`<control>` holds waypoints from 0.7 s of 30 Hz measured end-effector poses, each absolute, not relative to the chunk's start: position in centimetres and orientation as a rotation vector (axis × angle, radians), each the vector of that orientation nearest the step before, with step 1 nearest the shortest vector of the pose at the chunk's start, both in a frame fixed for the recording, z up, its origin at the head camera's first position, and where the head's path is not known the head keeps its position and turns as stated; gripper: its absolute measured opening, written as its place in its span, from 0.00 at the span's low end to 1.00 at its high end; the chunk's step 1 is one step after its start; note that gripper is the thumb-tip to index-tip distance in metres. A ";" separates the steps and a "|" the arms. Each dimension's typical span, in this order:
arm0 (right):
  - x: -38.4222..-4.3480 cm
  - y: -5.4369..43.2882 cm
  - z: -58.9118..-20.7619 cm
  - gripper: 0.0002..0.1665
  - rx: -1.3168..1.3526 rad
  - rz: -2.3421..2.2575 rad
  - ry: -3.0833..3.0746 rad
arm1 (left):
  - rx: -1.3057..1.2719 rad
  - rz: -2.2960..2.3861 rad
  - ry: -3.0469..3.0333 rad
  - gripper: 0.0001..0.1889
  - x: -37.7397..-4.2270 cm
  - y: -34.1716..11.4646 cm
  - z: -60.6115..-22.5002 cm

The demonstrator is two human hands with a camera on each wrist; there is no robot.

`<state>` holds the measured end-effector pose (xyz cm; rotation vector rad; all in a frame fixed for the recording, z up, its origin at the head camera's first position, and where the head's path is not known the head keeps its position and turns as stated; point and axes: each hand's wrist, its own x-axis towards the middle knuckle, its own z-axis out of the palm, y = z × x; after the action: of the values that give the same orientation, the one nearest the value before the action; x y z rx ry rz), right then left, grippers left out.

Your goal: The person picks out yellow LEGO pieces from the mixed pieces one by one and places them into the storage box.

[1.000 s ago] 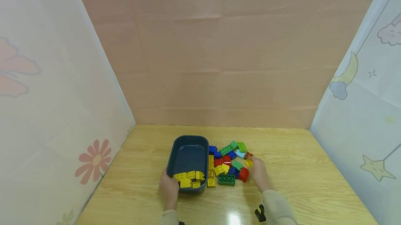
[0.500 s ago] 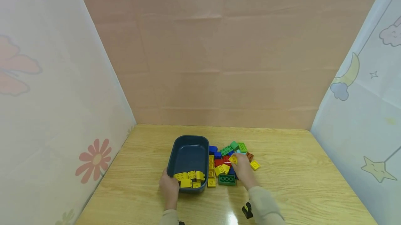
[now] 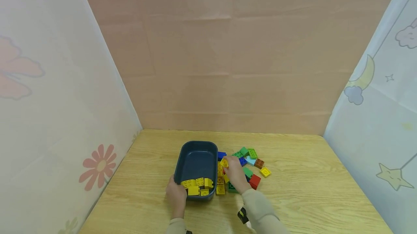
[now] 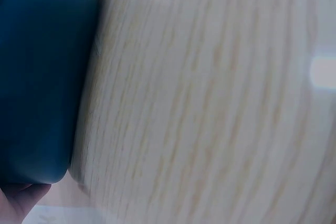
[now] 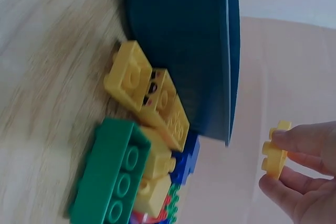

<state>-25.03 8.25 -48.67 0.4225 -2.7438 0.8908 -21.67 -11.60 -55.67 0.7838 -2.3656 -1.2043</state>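
Observation:
My right hand [image 3: 235, 170] pinches a small yellow toy brick [image 5: 276, 150] between thumb and fingertips, raised beside the right wall of a dark blue bin [image 3: 199, 158]. The brick's studs show in the right wrist view. My left hand [image 3: 176, 192] grips the bin at its near left side; in the left wrist view only part of that hand [image 4: 21, 200] shows, against the bin's wall. Several yellow bricks [image 3: 193, 190] lie in the near end of the bin. Part of the pile under my right hand is hidden by it in the head view.
Against the bin's right side lie more yellow bricks [image 5: 127, 77] and a dark green brick [image 5: 109, 174]. Farther right are a red brick [image 3: 255, 181], a brown brick [image 3: 259, 163] and a square yellow brick [image 3: 265, 172]. Printed sheets stand around the wooden table [image 3: 312, 190].
My right hand has moved left from the pile's right edge toward the bin, carrying a yellow brick. Another yellow brick shows at the right, uncovered by the hand. The left hand stays on the bin.

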 end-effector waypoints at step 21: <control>-26.3 3.6 -50.6 0.14 0.760 0.435 -2.771 | 0.728 -1.229 -2.342 0.22 -21.5 -11.7 -55.7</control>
<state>-26.27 3.59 -50.64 0.7599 -2.7709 0.4346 -21.54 -11.68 -55.67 0.7284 -2.3417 -1.2293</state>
